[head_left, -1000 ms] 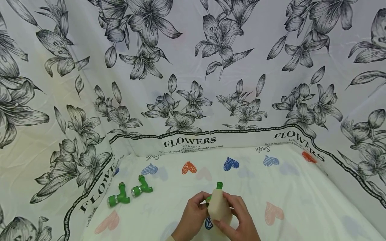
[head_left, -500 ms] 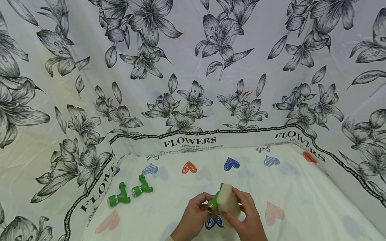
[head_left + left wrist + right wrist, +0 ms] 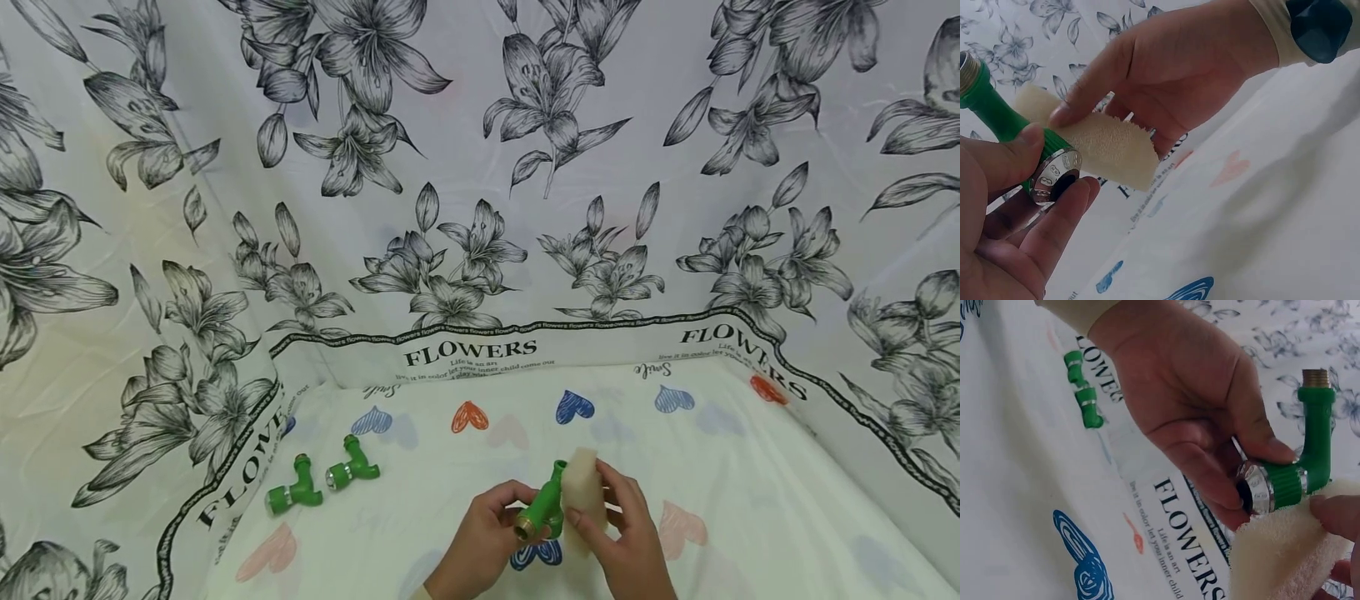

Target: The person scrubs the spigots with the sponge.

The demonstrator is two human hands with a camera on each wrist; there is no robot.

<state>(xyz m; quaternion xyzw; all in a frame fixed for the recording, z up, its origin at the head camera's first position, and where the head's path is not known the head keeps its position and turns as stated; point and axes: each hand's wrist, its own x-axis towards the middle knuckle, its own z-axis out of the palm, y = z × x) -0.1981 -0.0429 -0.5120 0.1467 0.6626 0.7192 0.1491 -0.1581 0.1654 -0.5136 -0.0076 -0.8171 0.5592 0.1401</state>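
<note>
two hands meet low over the cream heart-printed cloth [image 3: 750, 492], working one green plastic elbow pipe fitting with a chrome collar and a brass threaded end [image 3: 542, 504]. the left hand [image 3: 491, 533] curls thumb and fingers [image 3: 1060, 215] round the chrome collar end, as the left wrist view shows, so the fitting sits in the air just above a blue heart print [image 3: 536, 554]. the right hand [image 3: 626, 533] pinches a pale beige sponge pad [image 3: 583, 492] and presses it against the green body. two more green elbow fittings [image 3: 322, 483] lie well apart on the cloth to the left, near the flowered backdrop [image 3: 480, 167]. i judge the grip on the smooth collar to be the weak point: a hard push from the sponge could twist the fitting out of the fingers and drop it onto the cloth. the sponge, held only at its edge, could also fold or slip free.
</note>
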